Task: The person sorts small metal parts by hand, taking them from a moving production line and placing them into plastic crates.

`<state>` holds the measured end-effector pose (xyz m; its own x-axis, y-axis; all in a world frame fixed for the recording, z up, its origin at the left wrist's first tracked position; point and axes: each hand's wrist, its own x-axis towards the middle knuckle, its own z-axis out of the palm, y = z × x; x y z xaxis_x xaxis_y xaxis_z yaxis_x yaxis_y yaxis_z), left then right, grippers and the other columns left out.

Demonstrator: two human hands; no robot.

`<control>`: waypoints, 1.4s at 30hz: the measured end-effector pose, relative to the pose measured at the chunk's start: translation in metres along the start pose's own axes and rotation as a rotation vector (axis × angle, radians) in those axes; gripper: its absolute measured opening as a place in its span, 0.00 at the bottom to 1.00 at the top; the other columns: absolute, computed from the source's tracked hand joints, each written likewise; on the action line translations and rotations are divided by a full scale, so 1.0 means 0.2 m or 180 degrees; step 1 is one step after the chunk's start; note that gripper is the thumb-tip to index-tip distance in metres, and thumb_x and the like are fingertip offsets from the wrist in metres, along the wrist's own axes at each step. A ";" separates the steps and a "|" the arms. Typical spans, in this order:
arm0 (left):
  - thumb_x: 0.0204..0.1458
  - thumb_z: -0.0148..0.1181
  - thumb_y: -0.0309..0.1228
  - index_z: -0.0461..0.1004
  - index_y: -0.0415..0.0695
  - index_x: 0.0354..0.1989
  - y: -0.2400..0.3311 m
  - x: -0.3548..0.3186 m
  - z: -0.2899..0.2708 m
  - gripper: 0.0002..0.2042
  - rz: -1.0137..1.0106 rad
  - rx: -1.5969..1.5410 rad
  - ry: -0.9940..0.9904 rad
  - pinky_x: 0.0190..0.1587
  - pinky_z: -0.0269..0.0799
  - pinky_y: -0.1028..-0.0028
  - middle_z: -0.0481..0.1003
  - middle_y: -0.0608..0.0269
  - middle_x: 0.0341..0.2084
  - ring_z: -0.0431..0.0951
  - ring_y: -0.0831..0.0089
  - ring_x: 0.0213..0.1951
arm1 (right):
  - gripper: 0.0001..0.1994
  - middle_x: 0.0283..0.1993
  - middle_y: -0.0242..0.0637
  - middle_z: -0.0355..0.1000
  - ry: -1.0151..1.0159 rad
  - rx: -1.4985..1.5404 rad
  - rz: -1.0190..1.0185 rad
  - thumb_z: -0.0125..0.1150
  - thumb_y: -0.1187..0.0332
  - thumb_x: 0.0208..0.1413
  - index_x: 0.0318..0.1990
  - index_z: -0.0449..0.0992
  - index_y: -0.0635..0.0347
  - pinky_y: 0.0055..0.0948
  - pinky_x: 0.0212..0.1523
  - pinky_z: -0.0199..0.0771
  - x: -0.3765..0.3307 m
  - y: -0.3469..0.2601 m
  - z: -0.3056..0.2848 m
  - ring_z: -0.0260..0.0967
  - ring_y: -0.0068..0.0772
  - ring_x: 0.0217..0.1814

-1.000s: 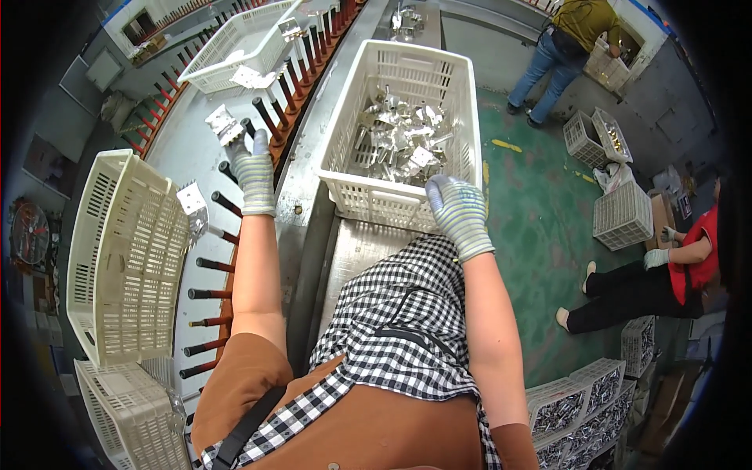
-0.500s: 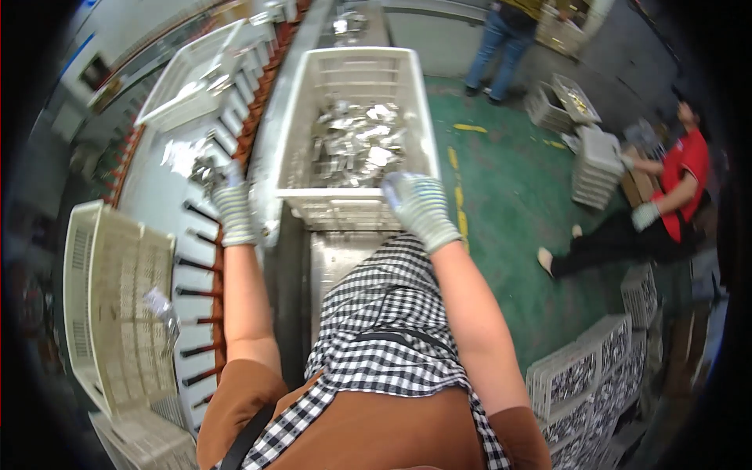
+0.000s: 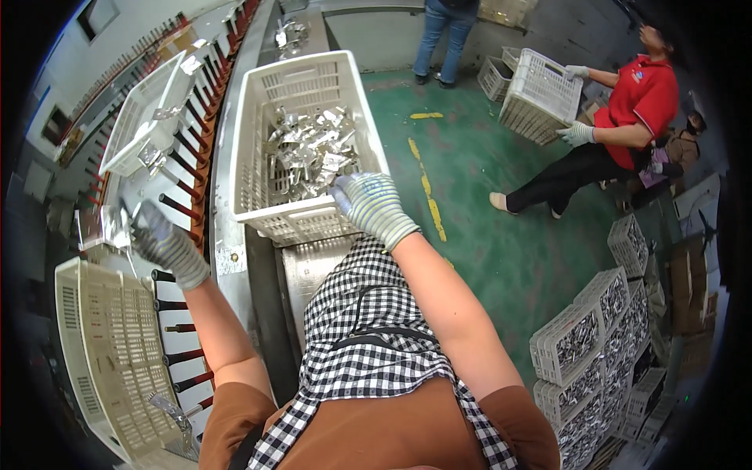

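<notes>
Step in hand: by the look of it, shiny metal parts are being taken out of the white crate (image 3: 301, 149) and set onto the rack of red-tipped pegs (image 3: 184, 207) at the person's left.
Left hand (image 3: 160, 241): gloved, at about 9 o'clock, its grip closed round a small bright metal piece (image 3: 110, 227) held above the peg rack.
Right hand (image 3: 368, 205): gloved, at about 12 o'clock, over the crate's near right corner; fingers curled down among the metal parts (image 3: 313, 153). I cannot tell whether the grip has closed on one.
Where the parts lie: heaped in the far half of the crate, which sits on a grey metal worktop (image 3: 235, 235) straight ahead.
Next move calls for: probably lining the held piece up with a free peg, then a firm pinch on a single part in the crate.
Nearby: an empty white crate (image 3: 110, 352) at 8 o'clock; a person in red (image 3: 638, 110) handling another crate at 2 o'clock.
</notes>
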<state>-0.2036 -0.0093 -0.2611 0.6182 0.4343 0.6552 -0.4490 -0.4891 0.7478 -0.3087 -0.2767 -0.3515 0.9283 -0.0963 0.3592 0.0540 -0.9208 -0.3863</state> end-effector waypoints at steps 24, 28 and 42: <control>0.49 0.58 0.31 0.60 0.36 0.58 -0.31 -0.38 -0.11 0.27 0.0282 0.0624 -0.0561 0.62 0.51 0.58 0.51 0.36 0.61 0.52 0.46 0.63 | 0.14 0.30 0.41 0.75 0.0074 -0.0251 -0.0056 0.49 0.58 0.56 0.33 0.76 0.57 0.41 0.38 0.69 -0.01 0.02 0.04 0.72 0.43 0.34; 0.50 0.57 0.27 0.60 0.34 0.57 -0.40 -0.37 -0.16 0.25 -0.0205 -0.0316 -0.0853 0.62 0.54 0.62 0.59 0.43 0.57 0.59 0.53 0.60 | 0.13 0.28 0.41 0.74 0.0105 -0.0245 -0.0114 0.48 0.58 0.56 0.33 0.75 0.57 0.42 0.38 0.69 -0.01 0.01 0.04 0.72 0.43 0.33; 0.51 0.58 0.33 0.61 0.31 0.56 -0.56 -0.13 -0.08 0.26 -0.0257 0.0759 -0.0419 0.60 0.54 0.68 0.64 0.49 0.54 0.63 0.60 0.56 | 0.13 0.27 0.41 0.74 -0.0031 -0.0195 -0.0028 0.49 0.58 0.56 0.31 0.76 0.56 0.41 0.38 0.69 -0.01 -0.02 0.01 0.72 0.41 0.33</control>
<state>-0.1808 0.0466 -0.3600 0.7312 0.3849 0.5632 -0.2399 -0.6278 0.7405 -0.3100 -0.2717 -0.3520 0.9315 -0.0846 0.3538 0.0399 -0.9430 -0.3304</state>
